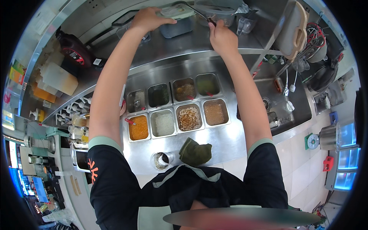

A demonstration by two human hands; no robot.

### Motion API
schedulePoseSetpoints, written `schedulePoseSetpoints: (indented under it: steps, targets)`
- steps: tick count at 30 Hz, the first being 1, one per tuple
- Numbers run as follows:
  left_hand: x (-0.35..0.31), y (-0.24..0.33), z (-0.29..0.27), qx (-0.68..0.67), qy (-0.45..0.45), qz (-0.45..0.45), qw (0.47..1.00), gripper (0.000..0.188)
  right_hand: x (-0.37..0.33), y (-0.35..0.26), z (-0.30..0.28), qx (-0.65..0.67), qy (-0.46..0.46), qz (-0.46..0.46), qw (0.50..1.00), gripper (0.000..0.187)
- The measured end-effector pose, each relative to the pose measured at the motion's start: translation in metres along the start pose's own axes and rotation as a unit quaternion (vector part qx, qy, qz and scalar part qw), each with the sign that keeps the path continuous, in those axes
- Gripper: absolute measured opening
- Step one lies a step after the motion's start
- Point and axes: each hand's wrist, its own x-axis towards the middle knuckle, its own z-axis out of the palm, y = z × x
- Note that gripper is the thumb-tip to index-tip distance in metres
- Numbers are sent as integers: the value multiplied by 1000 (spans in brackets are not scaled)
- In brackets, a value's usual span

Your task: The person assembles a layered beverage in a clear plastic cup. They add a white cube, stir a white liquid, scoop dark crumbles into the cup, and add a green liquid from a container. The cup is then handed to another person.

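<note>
Both my arms reach up to the steel shelf at the far side. My left hand [147, 19] has its fingers apart at the left edge of a grey plastic tub [176, 30], whose top is pale green and white. Whether it touches the tub, I cannot tell. My right hand [223, 37] is closed around the dark end of a utensil [211, 21]. Its thin bent shaft runs left over the tub, and its far end cannot be made out. Behind that hand stands a large clear plastic container [218, 9], and a smaller clear cup [245, 25] is to its right.
Below my arms, several steel pans hold toppings, including an orange one [138, 127] and a white one [163, 122]. A folded dark green cloth [195, 151] and a clear cup [161, 160] lie nearest me. At right is a sink [291, 111]; at left, a dark bottle [74, 48].
</note>
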Motion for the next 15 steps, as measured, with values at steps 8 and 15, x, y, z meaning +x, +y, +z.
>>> schedulePoseSetpoints:
  steps: [8,15]
  targets:
    - [-191,19,-56,-35,-32,87,995,53,-3,32,18,1,-27,-34,999,43]
    - [-407,-108,-11,-245,-379,-165,877,58,-2,57,14,38,-47,-104,993,30]
